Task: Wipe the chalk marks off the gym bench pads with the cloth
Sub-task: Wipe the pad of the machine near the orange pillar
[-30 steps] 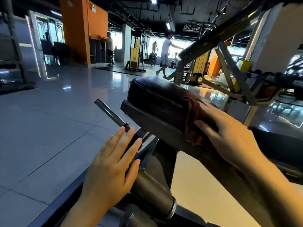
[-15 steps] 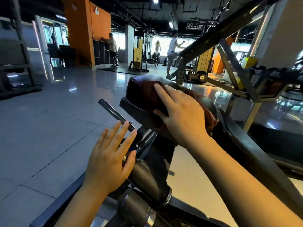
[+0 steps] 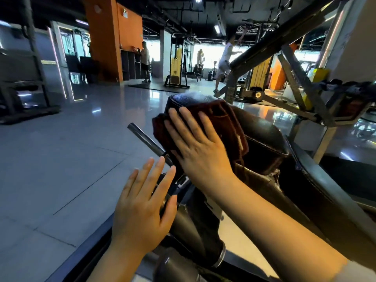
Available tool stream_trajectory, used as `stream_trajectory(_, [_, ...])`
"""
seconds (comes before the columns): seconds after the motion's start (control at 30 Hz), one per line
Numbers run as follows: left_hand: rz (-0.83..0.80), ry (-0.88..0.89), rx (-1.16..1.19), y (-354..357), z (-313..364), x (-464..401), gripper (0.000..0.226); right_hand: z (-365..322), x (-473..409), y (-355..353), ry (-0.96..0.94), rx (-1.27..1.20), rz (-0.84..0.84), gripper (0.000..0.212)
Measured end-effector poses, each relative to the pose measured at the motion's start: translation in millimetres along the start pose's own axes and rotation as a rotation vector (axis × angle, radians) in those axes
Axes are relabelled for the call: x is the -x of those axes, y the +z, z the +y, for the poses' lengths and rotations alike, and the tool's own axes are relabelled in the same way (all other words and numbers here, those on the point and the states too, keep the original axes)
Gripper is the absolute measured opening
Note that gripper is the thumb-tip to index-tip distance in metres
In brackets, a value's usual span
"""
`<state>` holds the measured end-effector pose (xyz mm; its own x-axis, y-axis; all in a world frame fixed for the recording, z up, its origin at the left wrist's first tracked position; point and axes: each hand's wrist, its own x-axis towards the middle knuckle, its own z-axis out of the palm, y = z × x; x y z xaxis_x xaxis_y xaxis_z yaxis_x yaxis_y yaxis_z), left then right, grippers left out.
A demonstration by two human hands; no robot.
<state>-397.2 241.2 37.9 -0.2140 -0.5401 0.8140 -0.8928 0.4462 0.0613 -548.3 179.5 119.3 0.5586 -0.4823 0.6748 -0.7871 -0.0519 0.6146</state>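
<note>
A dark red cloth (image 3: 225, 123) is draped over the near end of a black padded bench pad (image 3: 264, 137). My right hand (image 3: 195, 147) lies flat on the cloth with straight, spread fingers and presses it against the pad's left side. My left hand (image 3: 142, 208) hovers lower down with straight fingers, in front of the machine's dark frame and beside a thin metal bar (image 3: 146, 139); whether it touches anything I cannot tell. No chalk marks show on the bare part of the pad.
A black cylindrical roller (image 3: 195, 237) sits below the pad. A slanted steel frame (image 3: 295, 78) rises at the right. Glossy grey floor tiles (image 3: 61, 159) spread to the left. Two people (image 3: 223, 60) and other gym machines stand far back.
My right hand has swept the cloth from the pad's right side up and over to its left end. My left hand has stayed in place with fingers straight.
</note>
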Motion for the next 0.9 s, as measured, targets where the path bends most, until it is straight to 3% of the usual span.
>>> stream_trajectory(0.13, [-0.028, -0.024, -0.002, -1.2, -0.4, -0.3, 0.053, 1.3, -19.4, -2.2, -0.087, 0.053, -0.054, 0.061])
stream_trajectory(0.23, [-0.031, -0.030, 0.013, -1.5, -0.3, 1.1, 0.053, 31.9, 34.5, -7.8, -0.119, -0.046, -0.054, 0.059])
stream_trajectory(0.4, [-0.020, -0.049, 0.015, 0.3, 1.4, 1.2, 0.054, 71.8, 120.8, -20.3, -0.007, -0.103, -0.109, 0.061])
stream_trajectory(0.63, [0.029, -0.058, 0.058, 0.8, 0.7, 2.2, 0.054, 37.4, 20.8, -14.9, -0.014, -0.147, -0.044, 0.062])
stream_trajectory(0.77, [0.020, -0.066, 0.064, 0.2, -1.6, 2.7, 0.056, 28.2, -62.6, -21.1, 0.077, -0.303, -0.181, 0.064])
stream_trajectory(0.9, [0.035, -0.060, 0.046, 0.2, -0.9, 2.5, 0.056, 37.5, -30.0, -16.6, 0.071, -0.276, -0.097, 0.060])
